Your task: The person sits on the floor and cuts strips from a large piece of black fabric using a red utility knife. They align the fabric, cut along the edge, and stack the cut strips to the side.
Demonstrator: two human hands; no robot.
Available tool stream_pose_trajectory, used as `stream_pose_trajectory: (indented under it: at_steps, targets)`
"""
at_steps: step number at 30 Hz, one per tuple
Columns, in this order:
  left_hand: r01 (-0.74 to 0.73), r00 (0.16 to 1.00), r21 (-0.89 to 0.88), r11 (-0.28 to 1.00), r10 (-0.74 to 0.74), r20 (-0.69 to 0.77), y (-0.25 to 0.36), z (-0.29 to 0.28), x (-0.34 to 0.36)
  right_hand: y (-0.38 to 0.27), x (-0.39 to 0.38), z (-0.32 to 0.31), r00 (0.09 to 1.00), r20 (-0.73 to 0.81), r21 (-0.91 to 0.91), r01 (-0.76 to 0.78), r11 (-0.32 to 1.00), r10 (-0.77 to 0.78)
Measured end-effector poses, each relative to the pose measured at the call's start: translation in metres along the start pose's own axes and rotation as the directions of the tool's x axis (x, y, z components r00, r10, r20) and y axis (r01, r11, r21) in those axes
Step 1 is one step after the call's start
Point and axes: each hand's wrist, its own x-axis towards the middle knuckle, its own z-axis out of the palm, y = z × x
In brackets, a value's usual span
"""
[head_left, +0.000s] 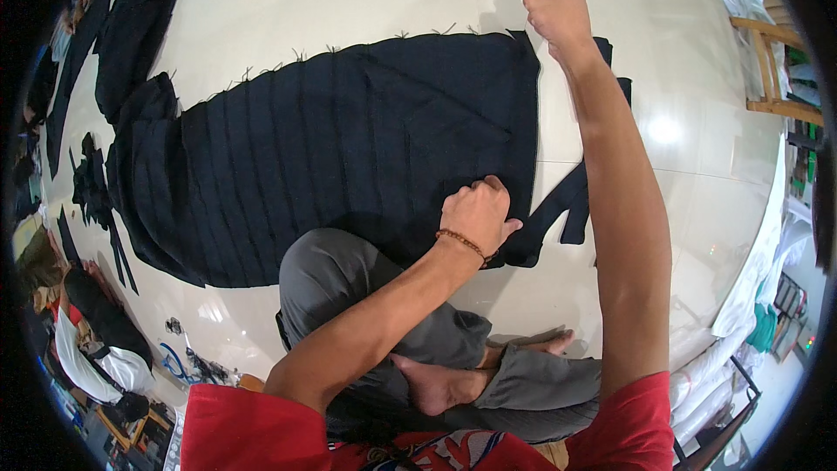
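A wide piece of dark navy cloth [349, 148], crossed by several parallel seams, lies spread on the floor in front of me. Loose thread ends stick out along its far edge. My left hand [478, 214], a beaded bracelet at its wrist, rests on the cloth's near right corner, fingers curled in against the fabric and thumb pointing right. Beyond the cloth's far right corner, my right hand [558, 13] is raised with its fingers closed in a pinch. Anything between those fingers is too small or hidden to make out. Dark strips [571, 201] lie beside the cloth, partly under my right forearm.
More dark cloth pieces [135, 35] lie at the far left, with a bunch of dark scraps [91, 183] nearer. My bent legs [340, 288] border the cloth's near edge. A wooden frame [767, 65] stands at the right, and clear plastic-wrapped rolls [706, 392] lie lower right.
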Motion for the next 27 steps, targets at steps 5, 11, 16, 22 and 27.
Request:
stream_pose_trajectory:
  at_steps: [5,11,16,22,27]
  targets:
    - [0.018,0.999,0.019,1.0,-0.019,0.043,-0.003,-0.006,0.003,-0.006,-0.009,0.0,0.98,0.048,-0.026,0.196,0.98,-0.195]
    - [-0.018,1.0,0.093,0.996,0.019,-0.018,0.002,0.005,-0.001,-0.017,-0.014,-0.013,0.966,0.254,0.448,-0.073,0.891,-0.048]
    - [-0.034,0.999,0.117,0.993,0.037,-0.028,0.0,0.008,-0.005,-0.032,-0.008,-0.005,0.945,0.307,0.23,0.041,0.972,-0.112]
    - [-0.078,0.997,0.143,0.987,0.08,-0.013,0.006,0.012,-0.011,-0.066,0.044,-0.05,0.941,-0.008,0.033,0.337,0.941,-0.337]
    - [-0.056,0.998,0.147,0.987,0.057,-0.002,0.008,0.013,-0.011,-0.063,0.031,-0.069,0.875,0.419,-0.12,0.317,0.941,-0.242]
